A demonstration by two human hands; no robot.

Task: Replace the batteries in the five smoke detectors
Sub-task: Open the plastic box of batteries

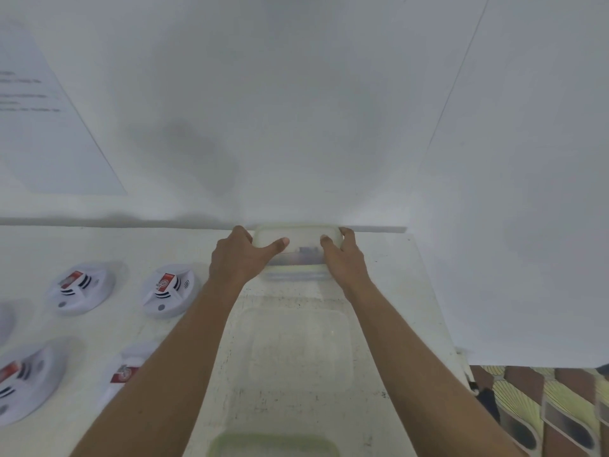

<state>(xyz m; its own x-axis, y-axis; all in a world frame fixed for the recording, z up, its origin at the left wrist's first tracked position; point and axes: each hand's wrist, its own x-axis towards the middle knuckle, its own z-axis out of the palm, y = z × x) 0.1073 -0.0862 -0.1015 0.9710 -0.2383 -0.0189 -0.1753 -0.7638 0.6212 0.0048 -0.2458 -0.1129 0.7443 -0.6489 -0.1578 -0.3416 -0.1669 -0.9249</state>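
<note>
The left hand [235, 258] and right hand [346, 260] clasp the ends of the lidded box [301, 235], thumbs on top, probably to open it. Smoke detectors [168, 290] lie left of the box.

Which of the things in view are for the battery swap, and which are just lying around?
For the job: smoke detectors; lidded container with dark items inside, maybe batteries, gripped by left hand and right hand.
Lying about: clear tray in the middle; green-rimmed tub at the near edge; printed sheet at upper left.
</note>
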